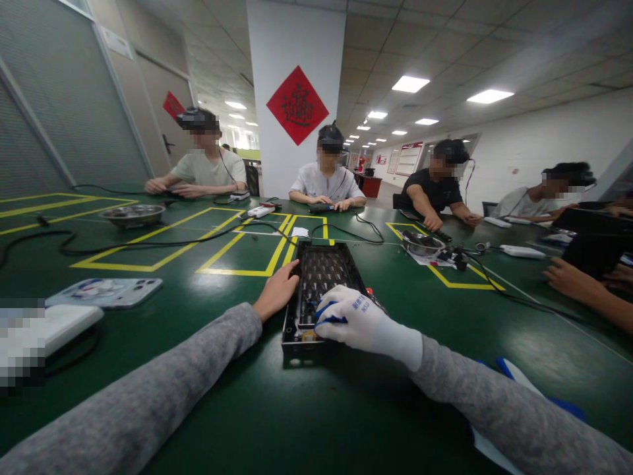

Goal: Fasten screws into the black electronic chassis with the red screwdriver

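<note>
A black rectangular case (291, 333) lies on the green table in front of me, its long side running away from me. Rows of small pale pieces (321, 269) fill its dark inside, too small to name. My left hand (277, 290), bare, holds the case's left side wall, fingers along the edge. My right hand (352, 320) wears a white glove with blue fingertips. Its fingers are bent together over the near right part of the case, and whatever is between them is hidden. A small brass-coloured part (309, 335) shows at the case's near end.
A phone (113, 292) and a white device (54, 333) lie at left. Metal bowls stand at far left (132, 216) and right (422, 244). Black cables (198, 239) cross the table. A blue-and-white glove (531, 382) lies by my right forearm. Several people sit around.
</note>
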A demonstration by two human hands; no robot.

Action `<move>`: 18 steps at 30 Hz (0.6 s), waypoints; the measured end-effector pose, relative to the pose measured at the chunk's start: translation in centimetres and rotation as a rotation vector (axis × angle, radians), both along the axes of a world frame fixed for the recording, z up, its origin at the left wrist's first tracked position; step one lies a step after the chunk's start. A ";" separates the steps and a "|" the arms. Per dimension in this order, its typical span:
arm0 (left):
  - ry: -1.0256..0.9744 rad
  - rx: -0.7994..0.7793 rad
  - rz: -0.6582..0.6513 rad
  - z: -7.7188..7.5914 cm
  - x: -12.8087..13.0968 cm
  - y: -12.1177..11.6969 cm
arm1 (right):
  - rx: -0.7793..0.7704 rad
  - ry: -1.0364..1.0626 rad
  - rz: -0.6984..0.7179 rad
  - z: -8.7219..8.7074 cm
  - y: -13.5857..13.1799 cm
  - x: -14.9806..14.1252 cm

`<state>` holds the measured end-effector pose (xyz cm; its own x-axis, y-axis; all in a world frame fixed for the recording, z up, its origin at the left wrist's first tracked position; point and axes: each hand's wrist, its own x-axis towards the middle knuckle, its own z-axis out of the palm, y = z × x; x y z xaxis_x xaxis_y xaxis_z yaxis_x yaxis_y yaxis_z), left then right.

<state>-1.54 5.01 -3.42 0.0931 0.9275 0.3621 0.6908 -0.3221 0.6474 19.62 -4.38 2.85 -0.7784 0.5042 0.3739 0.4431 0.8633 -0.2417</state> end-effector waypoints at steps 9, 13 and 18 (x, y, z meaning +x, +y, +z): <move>0.006 0.014 -0.004 -0.3 -0.2 0.3 | 0.000 0.025 0.000 0.1 -0.1 -0.1; 0.003 0.012 -0.001 -0.4 -0.2 0.3 | 0.023 0.007 -0.013 0.0 -0.1 -0.2; 0.001 0.005 -0.004 -0.3 -0.2 0.1 | 0.000 0.023 0.007 -0.2 0.1 0.0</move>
